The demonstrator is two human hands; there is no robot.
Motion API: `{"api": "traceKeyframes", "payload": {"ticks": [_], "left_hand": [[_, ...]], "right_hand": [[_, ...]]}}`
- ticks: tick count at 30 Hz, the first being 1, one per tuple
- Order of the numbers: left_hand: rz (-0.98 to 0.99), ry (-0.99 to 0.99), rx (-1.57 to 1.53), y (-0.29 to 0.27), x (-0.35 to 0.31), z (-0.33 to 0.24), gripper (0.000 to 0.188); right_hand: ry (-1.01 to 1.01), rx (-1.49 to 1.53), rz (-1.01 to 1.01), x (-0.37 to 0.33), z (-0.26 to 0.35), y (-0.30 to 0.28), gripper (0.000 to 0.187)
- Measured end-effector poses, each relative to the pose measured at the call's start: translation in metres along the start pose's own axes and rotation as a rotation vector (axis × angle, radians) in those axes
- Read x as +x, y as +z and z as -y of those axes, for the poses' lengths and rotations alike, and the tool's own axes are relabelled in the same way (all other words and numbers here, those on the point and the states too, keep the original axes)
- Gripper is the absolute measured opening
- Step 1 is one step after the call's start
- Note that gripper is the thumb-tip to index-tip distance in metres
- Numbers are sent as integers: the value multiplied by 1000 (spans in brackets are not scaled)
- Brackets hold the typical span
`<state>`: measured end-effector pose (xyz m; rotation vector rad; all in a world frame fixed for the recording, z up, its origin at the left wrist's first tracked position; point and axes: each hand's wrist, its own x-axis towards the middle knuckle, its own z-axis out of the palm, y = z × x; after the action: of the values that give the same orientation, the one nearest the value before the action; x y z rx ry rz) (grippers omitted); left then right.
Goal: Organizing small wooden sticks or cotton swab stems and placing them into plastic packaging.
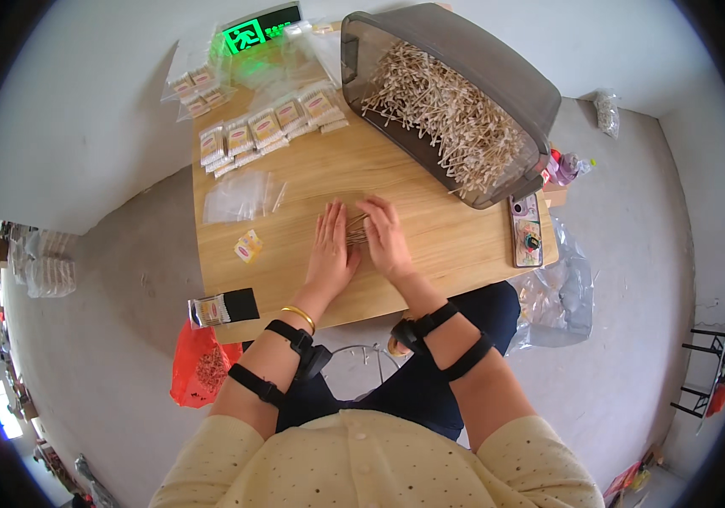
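Observation:
Near the middle of the wooden table, a small bundle of cotton swabs (356,229) lies between my two hands. My left hand (330,245) rests along its left side, fingers straight and stretched forward. From the right, my right hand (385,236) curls its fingers over the swabs; its thumb is mostly hidden. A big grey translucent bin (481,68), tipped toward me, holds a heap of loose cotton swabs (439,110). Filled packs of swabs (265,127) stand in rows at the back left. Clear plastic bags (240,196) and small printed cards (248,245) lie left of my hands.
A phone (527,233) lies at the table's right edge. At the front left corner sit a pack and a black card (240,304), above a red bag (202,368) hanging lower. A green-lit exit sign (252,34) stands behind. A clear plastic bag (561,296) is off the right side.

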<state>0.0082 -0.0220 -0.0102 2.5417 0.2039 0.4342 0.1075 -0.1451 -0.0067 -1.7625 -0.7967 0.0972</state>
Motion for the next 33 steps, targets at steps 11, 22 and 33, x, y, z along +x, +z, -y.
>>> {"api": "traceKeyframes", "payload": {"ticks": [11, 22, 33], "left_hand": [[147, 32, 182, -5, -9, -17, 78], [283, 128, 373, -17, -36, -26, 79], [404, 218, 300, -29, -52, -25, 77]], "right_hand": [[48, 75, -150, -10, -3, -20, 33], [19, 60, -139, -11, -3, -23, 30], [36, 57, -123, -10, -1, -23, 28]]}}
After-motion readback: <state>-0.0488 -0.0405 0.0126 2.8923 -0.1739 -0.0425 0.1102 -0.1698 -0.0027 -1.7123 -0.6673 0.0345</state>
